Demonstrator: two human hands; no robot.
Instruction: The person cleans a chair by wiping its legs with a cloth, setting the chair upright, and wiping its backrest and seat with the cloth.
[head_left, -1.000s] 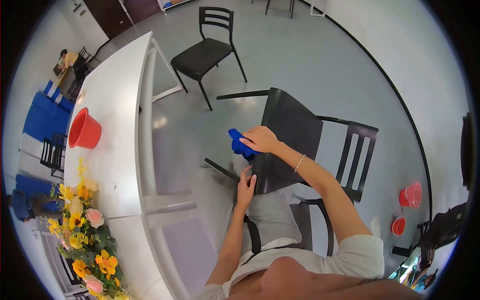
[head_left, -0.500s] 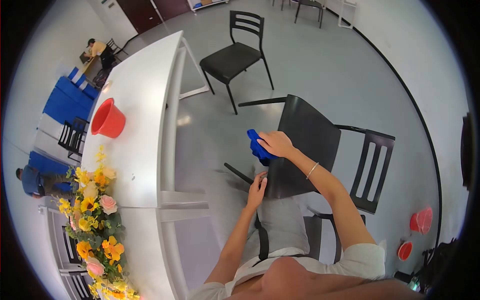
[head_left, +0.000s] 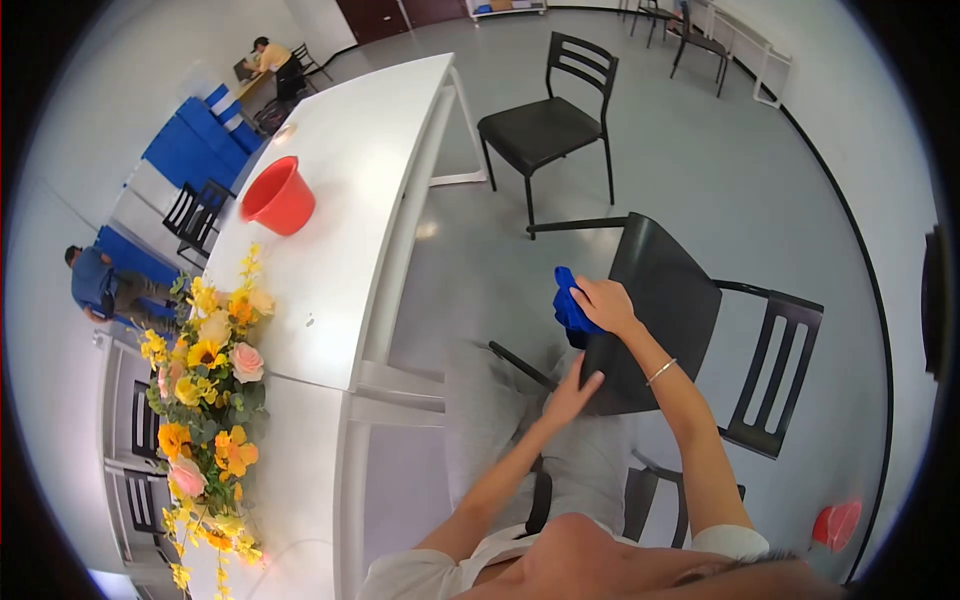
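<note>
A black chair (head_left: 668, 310) lies tipped over in front of me, its seat turned on edge and its slatted backrest (head_left: 772, 375) off to the right. Bunched in my right hand (head_left: 607, 305) is a blue cloth (head_left: 573, 302), pressed at the front edge of the seat. My left hand (head_left: 570, 397) grips the seat's near corner, thumb on the seat face and the other fingers partly hidden. One chair leg (head_left: 520, 365) sticks out left above my grey trousers.
To the left, a white table (head_left: 365, 170) carries a red bucket (head_left: 282, 197) and a flower arrangement (head_left: 210, 370). Another black chair (head_left: 545, 130) stands upright ahead. A red container (head_left: 836, 525) is on the floor at right. Two people are farther off at left.
My view has swung, so the room appears farther right. My left hand has shifted its hold on the seat corner, thumb now over the seat. The cloth stays at the front edge.
</note>
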